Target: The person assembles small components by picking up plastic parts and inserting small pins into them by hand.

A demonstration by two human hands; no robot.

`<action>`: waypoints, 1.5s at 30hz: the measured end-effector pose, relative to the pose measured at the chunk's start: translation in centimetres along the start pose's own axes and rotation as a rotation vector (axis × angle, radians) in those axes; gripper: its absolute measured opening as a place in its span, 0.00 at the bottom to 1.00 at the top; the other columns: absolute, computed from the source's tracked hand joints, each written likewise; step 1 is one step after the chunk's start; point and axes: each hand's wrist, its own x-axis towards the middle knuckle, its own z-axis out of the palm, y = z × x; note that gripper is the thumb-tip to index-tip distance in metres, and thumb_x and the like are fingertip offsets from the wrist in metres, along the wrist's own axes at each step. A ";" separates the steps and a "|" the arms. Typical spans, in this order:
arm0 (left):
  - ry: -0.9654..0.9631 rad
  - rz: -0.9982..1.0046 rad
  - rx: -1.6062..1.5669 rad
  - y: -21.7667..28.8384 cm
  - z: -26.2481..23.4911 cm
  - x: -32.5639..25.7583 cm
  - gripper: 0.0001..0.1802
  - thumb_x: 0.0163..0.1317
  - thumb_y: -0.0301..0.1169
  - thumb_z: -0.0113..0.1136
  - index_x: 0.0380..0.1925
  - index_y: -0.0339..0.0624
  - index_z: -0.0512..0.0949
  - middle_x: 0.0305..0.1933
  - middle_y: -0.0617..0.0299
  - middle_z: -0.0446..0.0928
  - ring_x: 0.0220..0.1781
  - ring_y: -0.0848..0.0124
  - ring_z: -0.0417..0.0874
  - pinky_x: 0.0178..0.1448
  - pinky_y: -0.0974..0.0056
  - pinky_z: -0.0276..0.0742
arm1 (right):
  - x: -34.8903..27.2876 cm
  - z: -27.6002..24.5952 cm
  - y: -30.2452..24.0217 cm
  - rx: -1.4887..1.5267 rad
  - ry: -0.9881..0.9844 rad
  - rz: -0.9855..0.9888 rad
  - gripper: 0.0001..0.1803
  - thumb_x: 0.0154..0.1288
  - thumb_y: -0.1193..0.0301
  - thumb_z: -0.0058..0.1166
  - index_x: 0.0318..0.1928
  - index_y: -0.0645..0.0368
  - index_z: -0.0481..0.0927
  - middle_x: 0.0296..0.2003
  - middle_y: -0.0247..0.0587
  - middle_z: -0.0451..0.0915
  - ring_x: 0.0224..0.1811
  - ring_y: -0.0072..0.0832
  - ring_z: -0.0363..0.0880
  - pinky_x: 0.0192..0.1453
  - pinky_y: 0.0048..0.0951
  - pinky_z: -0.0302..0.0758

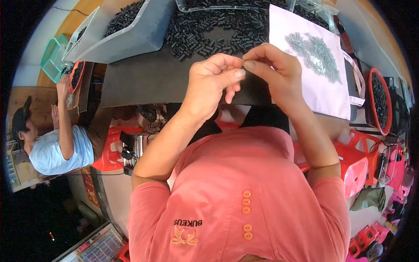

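a: item one, the grip. left hand [214, 81] and right hand [273, 70] meet fingertip to fingertip above the near edge of the dark table [144, 78]. both are pinched closed, thumb against forefinger, on one small dark part [242, 65] that barely shows between them.

b: what kind of part?

a: too small to tell. it looks like one of the black pieces [209, 28] heaped on the table just beyond the hands.

b: why held up like that?

a: my reading: raised near the eyes, clear of the heap, so both thumbs can work on something tiny. the other fingers of each hand are curled in, out of the way.

b: item two, the surroundings.

a: a white cloth bag [323, 91] lies flat to the right, with a scatter of small grey metal bits [316, 52] on it; the pale cloth probably makes them easy to see and pick. it lies just beside the right hand.

b: further out?

a: clear plastic bins [126, 39] of more black pieces stand tipped at the far left, and a red basket [377, 100] of dark parts sits at the far right. a green basket [52, 56] sits at the left end. red plastic stools [353, 161] stand below.

b: anyone else?

a: a co-worker in a pale blue shirt [56, 153] sits at the left, one arm up at another red basket [77, 74].
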 end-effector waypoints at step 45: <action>-0.036 0.096 0.059 -1.7 -1.5 0.6 0.05 0.58 0.20 0.62 0.35 0.35 0.79 0.28 0.66 0.77 0.25 0.82 0.73 0.22 0.76 0.67 | 15.7 5.0 5.1 -1.074 -0.391 -0.631 0.16 0.53 0.70 0.62 0.44 0.50 0.82 0.40 0.39 0.79 0.43 0.41 0.81 0.45 0.42 0.77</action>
